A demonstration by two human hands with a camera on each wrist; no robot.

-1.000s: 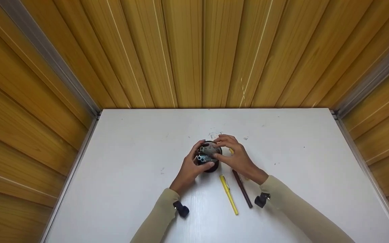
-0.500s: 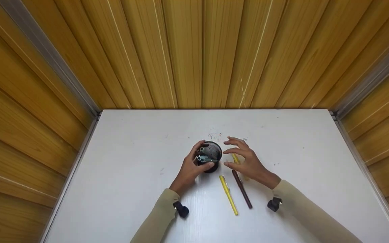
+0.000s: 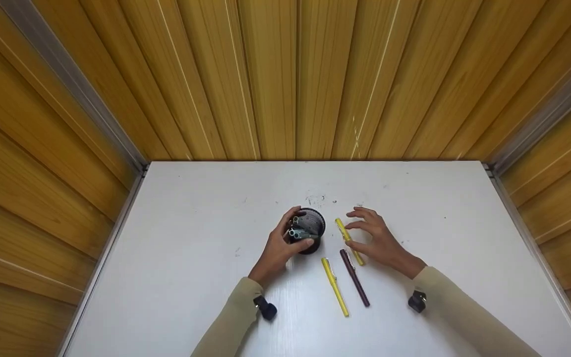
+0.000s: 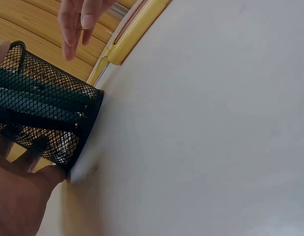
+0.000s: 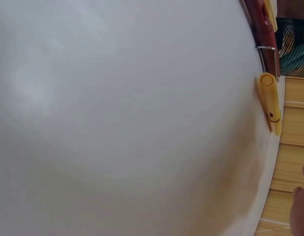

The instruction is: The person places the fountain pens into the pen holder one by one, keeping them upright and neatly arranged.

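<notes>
A black mesh pen cup (image 3: 309, 230) (image 4: 41, 113) stands upright near the middle of the white table (image 3: 191, 258), with several pens inside. My left hand (image 3: 280, 245) grips its left side, thumb and fingers curled round the wall. My right hand (image 3: 377, 238) hovers just right of a yellow pen (image 3: 349, 241) (image 5: 269, 101) that lies on the table, its fingers spread and holding nothing. A dark red pen (image 3: 355, 277) (image 5: 262, 34) and a second yellow pen (image 3: 335, 286) lie side by side in front of the cup.
Wooden panel walls (image 3: 285, 79) close in the table at the back and on both sides, with metal strips (image 3: 72, 84) in the corners. Faint pen marks (image 3: 316, 199) dot the tabletop behind the cup.
My right hand has left the cup's rim and moved right and down towards the table, uncovering the yellow pen. The left hand and the cup have stayed put.
</notes>
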